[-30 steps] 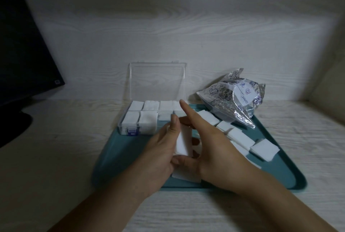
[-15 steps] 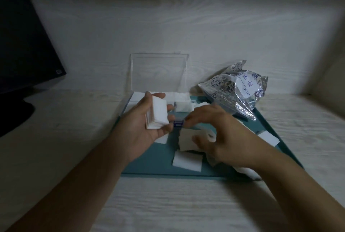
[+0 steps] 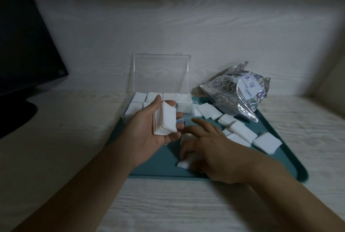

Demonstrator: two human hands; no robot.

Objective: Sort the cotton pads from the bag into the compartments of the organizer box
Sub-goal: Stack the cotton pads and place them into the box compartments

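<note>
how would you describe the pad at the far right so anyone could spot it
Find the teal plastic tray on the pale wooden table. Near its right rim lies one square white cotton pad. It sits apart, farthest right of the loose pads.

Around the organizer box (image 3: pixel 160 105), its upright clear lid (image 3: pixel 161 75) walls off the back. The crumpled bag (image 3: pixel 237 91) and loose pads (image 3: pixel 240 131) crowd its right. Bare desk (image 3: pixel 74 119) lies open to its left; the monitor (image 3: pixel 24 49) stands well beyond.
</note>
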